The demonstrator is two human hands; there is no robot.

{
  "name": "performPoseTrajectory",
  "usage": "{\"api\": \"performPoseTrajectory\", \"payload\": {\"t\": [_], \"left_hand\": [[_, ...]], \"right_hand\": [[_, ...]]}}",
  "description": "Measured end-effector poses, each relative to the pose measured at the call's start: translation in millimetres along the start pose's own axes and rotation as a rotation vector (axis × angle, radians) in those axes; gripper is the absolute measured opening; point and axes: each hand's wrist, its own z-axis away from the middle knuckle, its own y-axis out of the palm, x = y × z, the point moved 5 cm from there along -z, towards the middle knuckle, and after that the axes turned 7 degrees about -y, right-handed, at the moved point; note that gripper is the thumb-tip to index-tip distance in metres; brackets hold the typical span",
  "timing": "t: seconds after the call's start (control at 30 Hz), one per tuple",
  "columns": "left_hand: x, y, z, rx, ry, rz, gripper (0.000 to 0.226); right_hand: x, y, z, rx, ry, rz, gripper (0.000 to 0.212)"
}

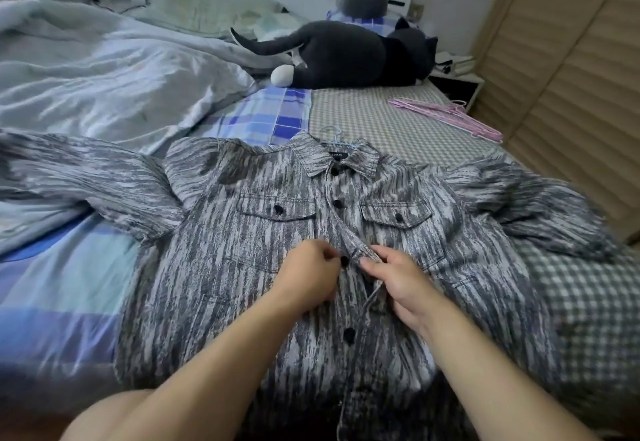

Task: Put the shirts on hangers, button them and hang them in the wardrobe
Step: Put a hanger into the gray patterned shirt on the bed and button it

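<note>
Pinching shirt (263, 267) placket at third button (344, 260), both hands (398, 277).

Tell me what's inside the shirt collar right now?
A pale blue hanger hook sticks out above the collar of the grey shirt, and a dark neck label shows inside. The hanger's shoulders are covered by the fabric.
</note>
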Motion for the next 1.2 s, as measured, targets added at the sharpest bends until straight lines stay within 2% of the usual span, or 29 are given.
{"api": "performPoseTrajectory", "payload": {"t": [0.07,0.17,0.23,0.33,0.43,0.73,0.93,1.2], "left_hand": [[-0.6,-0.8,-1.6,0.025,-0.008,0.022,0.016],[-0.2,-3.8,-4.0,0.052,-0.001,0.058,0.016],[2.5,-5.1,-3.6,0.069,0.002,0.1,0.018],[6.8,-6.6,1.7,0.104,0.039,0.115,0.022],[7.3,-6.9,9.3,0.111,0.1,0.07,0.026],[5.5,-4.6,14.0,0.082,0.065,0.117,0.03],[7.9,-2.5,7.6,0.04,0.053,0.091,0.023],[13.0,-1.2,2.2,0.004,0.054,0.122,0.017]], "right_hand": [[0.8,-0.8,0.7,0.008,-0.037,-0.005,0.048],[4.0,9.2,4.1,0.046,-0.069,0.118,0.019],[5.6,12.1,5.4,0.016,-0.073,0.14,0.014],[6.2,14.1,5.9,0.0,-0.08,0.119,0.024],[5.6,16.6,7.6,-0.016,-0.083,0.136,0.025],[4.6,5.9,9.1,-0.052,-0.099,0.16,0.048],[8.9,16.6,13.9,-0.092,-0.17,0.305,0.042],[5.2,12.5,8.8,-0.001,-0.129,0.289,0.047]]}}
